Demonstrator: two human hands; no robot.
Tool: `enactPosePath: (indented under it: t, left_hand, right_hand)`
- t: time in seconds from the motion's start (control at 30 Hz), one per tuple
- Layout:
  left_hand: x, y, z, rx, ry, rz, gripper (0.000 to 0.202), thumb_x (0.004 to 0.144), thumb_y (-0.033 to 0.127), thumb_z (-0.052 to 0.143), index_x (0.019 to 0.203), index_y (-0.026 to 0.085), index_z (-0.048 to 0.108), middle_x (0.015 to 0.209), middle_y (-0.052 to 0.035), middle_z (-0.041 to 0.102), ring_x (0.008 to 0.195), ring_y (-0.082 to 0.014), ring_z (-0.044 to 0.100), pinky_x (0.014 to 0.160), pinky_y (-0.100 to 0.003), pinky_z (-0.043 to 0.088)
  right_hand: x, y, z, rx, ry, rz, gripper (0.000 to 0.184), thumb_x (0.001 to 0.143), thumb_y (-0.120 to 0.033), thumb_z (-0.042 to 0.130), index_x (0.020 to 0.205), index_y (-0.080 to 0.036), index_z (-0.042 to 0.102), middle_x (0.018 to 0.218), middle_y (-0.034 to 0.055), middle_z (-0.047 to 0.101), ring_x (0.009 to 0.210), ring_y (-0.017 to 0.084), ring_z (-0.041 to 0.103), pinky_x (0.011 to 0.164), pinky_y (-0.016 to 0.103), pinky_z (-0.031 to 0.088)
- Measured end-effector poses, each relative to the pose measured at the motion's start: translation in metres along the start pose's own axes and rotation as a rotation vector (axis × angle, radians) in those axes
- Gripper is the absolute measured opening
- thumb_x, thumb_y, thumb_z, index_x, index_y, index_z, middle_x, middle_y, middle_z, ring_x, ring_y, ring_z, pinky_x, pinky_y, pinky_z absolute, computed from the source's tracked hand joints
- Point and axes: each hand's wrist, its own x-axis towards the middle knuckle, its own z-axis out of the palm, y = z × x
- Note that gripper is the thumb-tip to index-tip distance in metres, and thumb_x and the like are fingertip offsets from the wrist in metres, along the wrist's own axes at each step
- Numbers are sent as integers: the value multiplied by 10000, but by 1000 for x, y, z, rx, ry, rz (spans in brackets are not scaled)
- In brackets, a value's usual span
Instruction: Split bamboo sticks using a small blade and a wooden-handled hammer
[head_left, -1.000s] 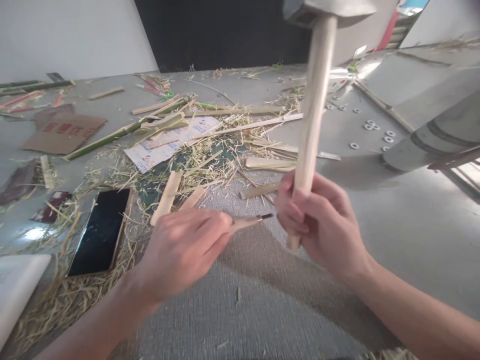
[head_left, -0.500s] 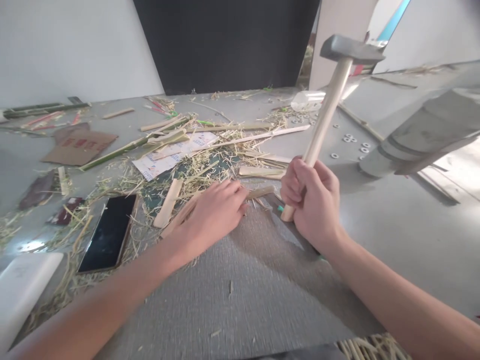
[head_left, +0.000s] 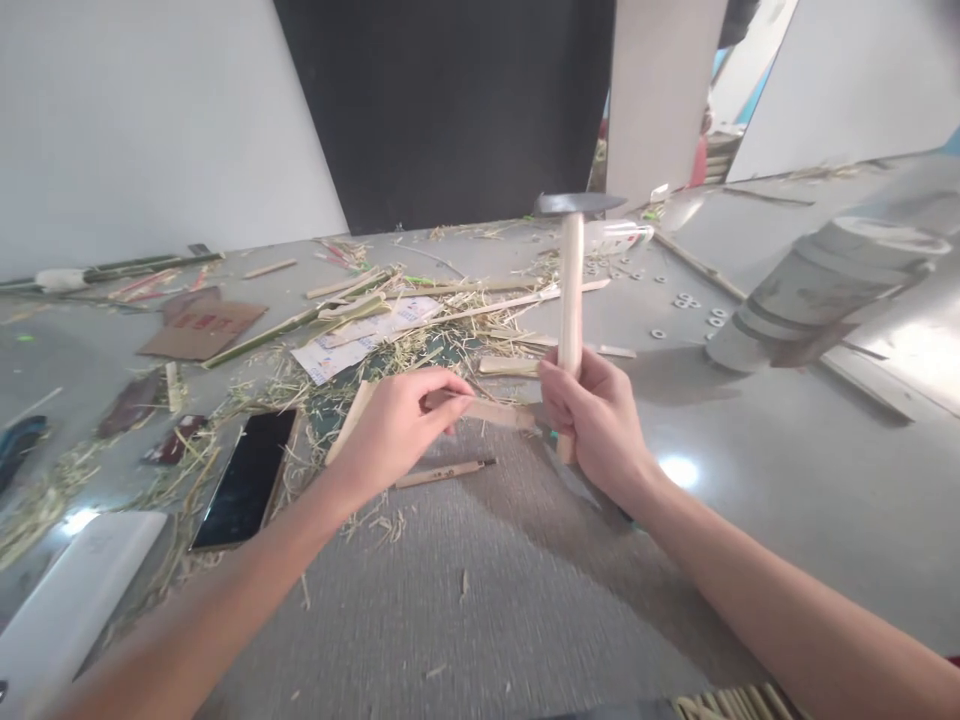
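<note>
My right hand point(head_left: 600, 405) is closed round the lower wooden handle of a hammer point(head_left: 571, 285), held upright with its metal head at the top. My left hand point(head_left: 401, 420) pinches the near end of a flat bamboo strip point(head_left: 504, 413), whose other end reaches toward my right hand. Just below my left hand, a slim wooden-handled tool point(head_left: 446, 473) with a narrow dark tip lies on the grey mat point(head_left: 450, 620). Another pale bamboo piece point(head_left: 350, 420) is partly hidden behind my left wrist.
Bamboo shavings point(head_left: 442, 335) and strips spread over the table's middle, around a printed paper point(head_left: 360, 340). A phone point(head_left: 247, 480) and a white box-like object point(head_left: 82, 610) lie at left. Small white rings point(head_left: 686, 300) and a grey cylindrical container point(head_left: 810, 290) are at right.
My left hand has lifted and turned, now pinching the bamboo strip; the slim wooden-handled tool shows on the mat. The hammer has come lower and left, more upright.
</note>
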Motion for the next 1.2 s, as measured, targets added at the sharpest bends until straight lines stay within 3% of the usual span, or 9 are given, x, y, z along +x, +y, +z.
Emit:
enactPosePath:
  t: [0.1, 0.23, 0.3, 0.4, 0.5, 0.63, 0.8, 1.0, 1.2]
  left_hand:
    - [-27, 7, -7, -110, 163, 7, 104, 980, 264, 647, 943, 228, 737, 760, 33, 733, 639, -103, 675, 634, -225, 498]
    - [-53, 6, -10, -237, 263, 8, 56, 961, 250, 684, 937, 231, 732, 829, 29, 734, 693, -102, 720, 688, -213, 543]
    - [-62, 4, -12, -267, 301, -7, 39, 945, 238, 703, 918, 233, 730, 811, 31, 726, 696, -105, 724, 690, -212, 558]
    - [-72, 3, -16, -319, 349, -7, 43, 917, 203, 723, 930, 244, 724, 831, 34, 730, 703, -109, 730, 681, -211, 579]
    - [-78, 3, -16, -358, 370, 1, 80, 896, 178, 736, 925, 249, 714, 852, 34, 729, 710, -114, 733, 686, -221, 593]
    - [-80, 0, -13, -421, 403, -16, 117, 869, 148, 753, 897, 243, 692, 829, 32, 718, 715, -118, 721, 694, -231, 595]
    - [-80, -15, -11, -574, 398, -6, 129, 856, 135, 761, 888, 244, 701, 827, 27, 687, 704, -100, 667, 657, -219, 566]
    - [-77, -29, -7, -748, 411, -97, 33, 881, 241, 757, 885, 240, 723, 752, 15, 629, 623, -101, 570, 561, -240, 504]
    - [-73, -32, -1, -728, 420, -210, 170, 948, 337, 688, 838, 211, 724, 702, -4, 610, 612, -116, 550, 557, -265, 498]
  right_hand:
    - [-7, 0, 5, -47, -118, 58, 287, 924, -411, 743, 935, -195, 554, 643, -65, 342, 501, 44, 277, 433, 198, 214]
    - [-16, -3, 11, -154, -268, 127, 353, 927, -493, 717, 937, -184, 548, 651, -60, 368, 495, 50, 301, 429, 206, 220]
    - [-19, -5, 12, -408, -336, 100, 355, 983, -514, 613, 902, -181, 523, 655, -51, 386, 517, 64, 341, 453, 216, 249]
    - [-22, -4, 14, -847, -402, -1, 301, 1012, -403, 487, 808, -188, 434, 669, -37, 396, 576, 83, 360, 514, 230, 258]
    - [-25, 4, 16, -1012, -417, -22, 232, 920, -273, 558, 767, -191, 403, 651, -33, 432, 590, 96, 353, 541, 245, 223]
    - [-29, 16, 20, -1189, -445, 6, 251, 821, -331, 740, 825, -200, 526, 685, -17, 555, 589, 117, 438, 556, 250, 204]
    - [-31, 22, 19, -1325, -480, 23, 194, 868, -331, 699, 787, -208, 573, 654, -8, 547, 547, 117, 385, 556, 266, 163]
    - [-24, 17, 10, -1383, -505, 3, 327, 929, -264, 602, 672, -183, 417, 588, -13, 461, 550, 119, 291, 545, 269, 176]
    - [-16, 17, 5, -1383, -465, 0, 308, 933, -254, 560, 685, -190, 389, 615, -8, 477, 558, 121, 327, 545, 252, 213]
